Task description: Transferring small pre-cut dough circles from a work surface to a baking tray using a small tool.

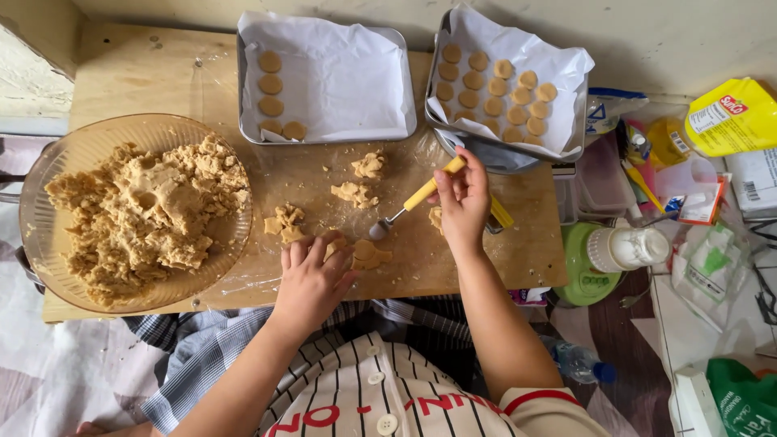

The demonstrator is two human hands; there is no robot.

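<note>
My right hand [463, 206] grips a small scoop with a yellow handle [427, 191]; its metal head rests near the wooden board [146, 77]. My left hand [310, 279] presses fingers onto a piece of tan dough [366, 254] at the board's near edge. Loose dough scraps [354, 192] lie on the plastic-covered board between the hands. A glass bowl [48, 154] at the left holds a large heap of crumbly dough [150, 214].
Two paper-lined metal trays stand at the back: the left tray [324, 81] holds a few dough rounds along its left side, the right tray [558, 105] holds several rows. A green lid, white bottle [627, 247], packets and bags crowd the right side.
</note>
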